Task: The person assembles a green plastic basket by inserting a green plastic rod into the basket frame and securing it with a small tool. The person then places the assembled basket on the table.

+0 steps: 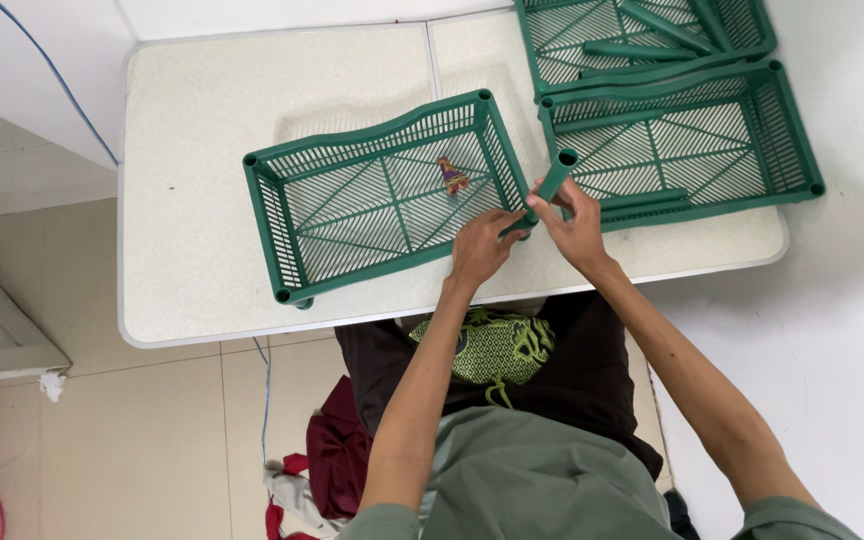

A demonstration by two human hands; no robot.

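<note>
A green plastic lattice tray [297, 205] lies on the white table [192, 120] in front of me. At its near right corner stands a short green tube leg [555, 178], tilted slightly. My right hand [577, 225] grips the tube's lower part. My left hand [480, 245] pinches the tray's corner and the base of the tube. A small purple and orange object [452, 177] rests inside the tray.
Two more green lattice trays [787, 125] [747, 30] lie at the far right of the table, with loose green tubes [642, 48] on the farther one. A blue cable [57, 75] runs along the wall. Red cloth [337, 450] lies on the tiled floor.
</note>
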